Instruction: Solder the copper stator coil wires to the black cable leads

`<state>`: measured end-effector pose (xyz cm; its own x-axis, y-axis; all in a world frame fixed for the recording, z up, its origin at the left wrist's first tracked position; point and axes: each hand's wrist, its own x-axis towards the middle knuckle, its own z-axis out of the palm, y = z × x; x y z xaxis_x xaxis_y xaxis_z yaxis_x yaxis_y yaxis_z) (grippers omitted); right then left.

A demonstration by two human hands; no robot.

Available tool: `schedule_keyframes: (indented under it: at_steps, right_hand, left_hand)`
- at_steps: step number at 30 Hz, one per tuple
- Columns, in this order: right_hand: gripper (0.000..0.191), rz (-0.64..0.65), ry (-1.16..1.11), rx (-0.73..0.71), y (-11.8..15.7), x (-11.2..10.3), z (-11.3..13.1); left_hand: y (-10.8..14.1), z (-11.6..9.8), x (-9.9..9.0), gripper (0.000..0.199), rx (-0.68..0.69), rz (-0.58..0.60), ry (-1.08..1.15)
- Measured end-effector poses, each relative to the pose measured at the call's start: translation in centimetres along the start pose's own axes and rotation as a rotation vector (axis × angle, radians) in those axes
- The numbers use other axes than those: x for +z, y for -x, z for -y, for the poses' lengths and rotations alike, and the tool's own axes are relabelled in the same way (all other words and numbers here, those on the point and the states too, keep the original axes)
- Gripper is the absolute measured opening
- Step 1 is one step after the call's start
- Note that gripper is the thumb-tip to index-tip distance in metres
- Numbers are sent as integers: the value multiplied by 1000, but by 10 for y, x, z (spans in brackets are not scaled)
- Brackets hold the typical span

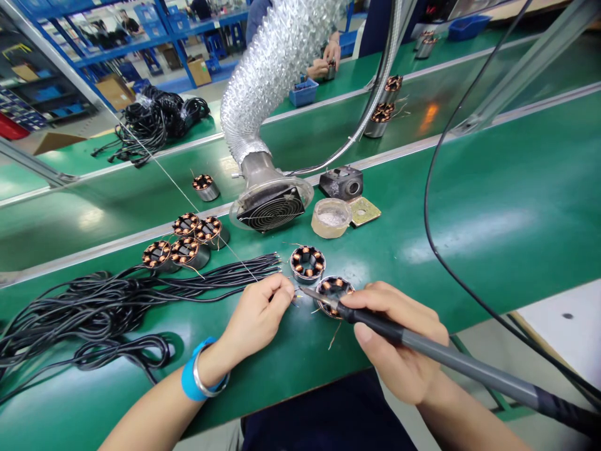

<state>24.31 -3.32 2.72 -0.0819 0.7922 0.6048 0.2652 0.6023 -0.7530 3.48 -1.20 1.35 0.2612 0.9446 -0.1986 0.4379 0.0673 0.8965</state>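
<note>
My right hand is closed round the handle of a soldering iron, whose tip points left towards my left fingertips. With thumb and forefinger together, my left hand pinches a thin solder wire that runs down from the upper left. Short coloured wire ends stick out beside those fingertips; what else the fingers hold is hidden. A copper-wound stator lies under the iron's metal shaft, partly covered. Just behind it is another stator. Black cables lie left of my left hand.
Several stators stand at the left. A fume extractor mouth hangs on a foil duct. Behind my hands are a round tub and a dark iron stand. The iron's cord loops at right. A co-worker's hands show across the bench.
</note>
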Motion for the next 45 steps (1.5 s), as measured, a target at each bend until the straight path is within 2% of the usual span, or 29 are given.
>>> schedule_keyframes:
  at_steps: [32,39,42,45]
  right_hand:
    - [23,-39,-43,-8,2,-3,-1]
    - [33,-57,-29,-30,4,-2,-4]
    - [42,-29,-21,-24,6,2,-11]
    - [39,60,-3,-118,1,10,-22]
  left_hand:
    - [-1,1,-2,26,-10,0,-2]
    - [-1,-1,-2,27,-5,10,0]
    - [0,-4,-3,28,-4,19,-4]
    - [0,-5,-4,28,12,55,-14]
